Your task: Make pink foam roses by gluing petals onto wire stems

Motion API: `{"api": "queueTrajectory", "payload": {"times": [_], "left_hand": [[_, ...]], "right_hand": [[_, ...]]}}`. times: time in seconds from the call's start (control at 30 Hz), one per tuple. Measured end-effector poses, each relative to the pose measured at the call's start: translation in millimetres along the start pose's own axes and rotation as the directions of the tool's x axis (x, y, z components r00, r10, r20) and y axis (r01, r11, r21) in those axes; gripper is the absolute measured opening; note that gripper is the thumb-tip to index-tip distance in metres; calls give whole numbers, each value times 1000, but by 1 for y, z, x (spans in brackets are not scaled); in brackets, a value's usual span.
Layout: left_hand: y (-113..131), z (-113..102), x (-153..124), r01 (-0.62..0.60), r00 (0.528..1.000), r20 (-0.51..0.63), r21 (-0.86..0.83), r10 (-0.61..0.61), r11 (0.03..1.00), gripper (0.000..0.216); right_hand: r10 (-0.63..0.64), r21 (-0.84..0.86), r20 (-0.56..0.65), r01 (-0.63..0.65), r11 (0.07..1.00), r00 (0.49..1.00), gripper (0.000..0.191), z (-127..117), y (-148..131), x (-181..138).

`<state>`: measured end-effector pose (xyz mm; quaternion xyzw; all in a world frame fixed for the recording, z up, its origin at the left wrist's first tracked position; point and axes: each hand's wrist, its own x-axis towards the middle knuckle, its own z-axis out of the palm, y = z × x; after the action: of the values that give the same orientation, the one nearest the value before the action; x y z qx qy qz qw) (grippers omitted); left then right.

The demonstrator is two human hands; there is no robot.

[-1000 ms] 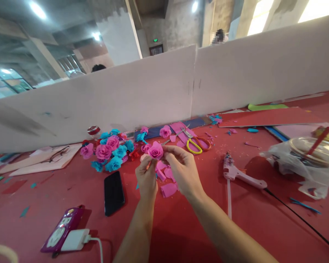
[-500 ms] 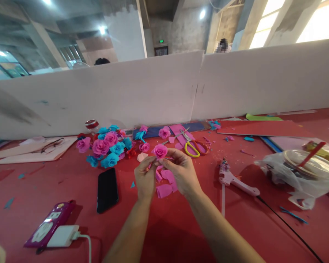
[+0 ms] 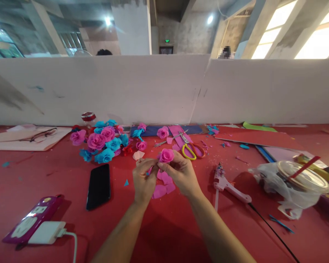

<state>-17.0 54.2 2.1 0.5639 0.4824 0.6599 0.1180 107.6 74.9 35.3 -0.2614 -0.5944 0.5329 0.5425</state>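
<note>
A pink paper rose (image 3: 166,155) is held up between both hands above the red table. My left hand (image 3: 145,179) pinches below the bloom; what exactly lies between those fingertips is hidden. Thumb and fingers of my right hand (image 3: 183,173) close on the rose's side and base. Loose pink petals (image 3: 160,190) lie on the table under the hands. Beyond them are a pair of scissors (image 3: 190,149) with yellow and orange handles, and a single pink rose (image 3: 162,132). A bunch of pink, blue and red paper flowers (image 3: 100,141) stands to the left.
A black phone (image 3: 98,187) and a purple power strip (image 3: 33,221) with a white charger lie left. On the right are a glue gun (image 3: 230,186) with its cord and a lidded cup (image 3: 303,177) in a plastic bag. A white partition (image 3: 126,89) bounds the table's back.
The view has levelled and shifted slightly. The rose has turned a little in my fingers, its bloom facing me more, and both hands still grip it.
</note>
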Motion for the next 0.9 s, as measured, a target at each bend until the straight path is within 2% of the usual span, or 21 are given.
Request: {"api": "queueTrajectory", "payload": {"times": [0.3, 0.43, 0.57, 0.73, 0.9], "left_hand": [[3, 3, -8, -179, 983, -9, 213, 185, 961, 17], [4, 6, -10, -224, 973, -5, 215, 231, 951, 14], [8, 6, -9, -184, 983, 18, 161, 184, 970, 14], [12, 6, -9, -109, 993, 55, 111, 104, 988, 15], [11, 6, -8, -103, 994, 27, 96, 101, 990, 11]], "right_hand": [[3, 4, 95, -3, 1000, 996, 14, -6, 8, -4], [14, 20, 104, -16, 1000, 994, 16, -9, 12, -4], [81, 58, 124, -89, 994, 989, 19, -10, 11, -5], [141, 90, 81, -148, 985, 987, 23, -10, 8, -6], [147, 114, 97, -158, 981, 984, 24, -10, 6, -7]]}}
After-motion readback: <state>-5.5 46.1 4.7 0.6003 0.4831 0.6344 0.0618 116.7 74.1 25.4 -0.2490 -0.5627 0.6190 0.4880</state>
